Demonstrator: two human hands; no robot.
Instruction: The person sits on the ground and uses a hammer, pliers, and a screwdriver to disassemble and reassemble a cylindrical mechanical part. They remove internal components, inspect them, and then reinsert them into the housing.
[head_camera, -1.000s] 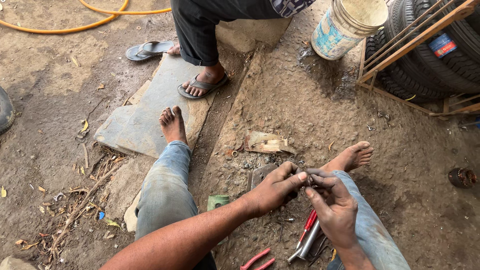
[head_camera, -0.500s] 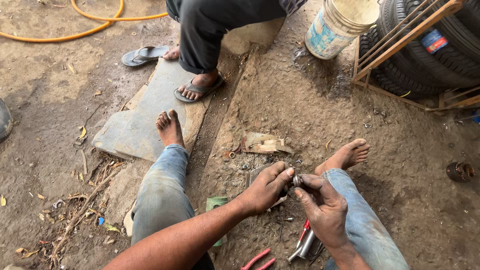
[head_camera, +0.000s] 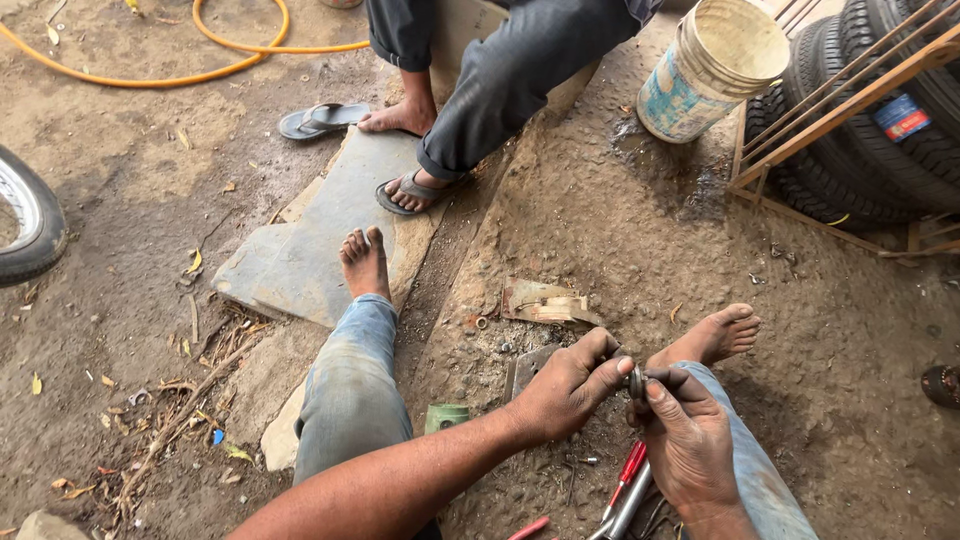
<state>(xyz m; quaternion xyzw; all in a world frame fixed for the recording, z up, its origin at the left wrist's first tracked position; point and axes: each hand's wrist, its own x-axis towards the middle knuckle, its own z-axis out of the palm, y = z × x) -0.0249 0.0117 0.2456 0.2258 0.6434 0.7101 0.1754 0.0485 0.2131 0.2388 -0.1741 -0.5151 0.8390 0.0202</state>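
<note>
I sit on dirt ground with both legs stretched out, bare feet ahead. My left hand (head_camera: 565, 388) and my right hand (head_camera: 685, 440) meet above my right knee. Together they pinch a small dark round metal part (head_camera: 636, 381) between thumbs and fingertips. Below my hands lie a red-handled tool (head_camera: 628, 472) and a grey metal tube (head_camera: 626, 507) on the ground. A flat metal piece (head_camera: 522, 368) lies just under my left hand.
Another person sits opposite in dark trousers (head_camera: 520, 70) and sandals. A stone slab (head_camera: 320, 235) lies under my left foot. A dirty white bucket (head_camera: 712, 70) stands far right beside stacked tyres (head_camera: 880, 110) in a rusty rack. An orange hose (head_camera: 200, 60) and a wheel (head_camera: 30, 225) lie left.
My hands stay joined on the small part, turning it slightly. The view has tilted, so the other person's legs and the bucket now sit lower in the frame.
</note>
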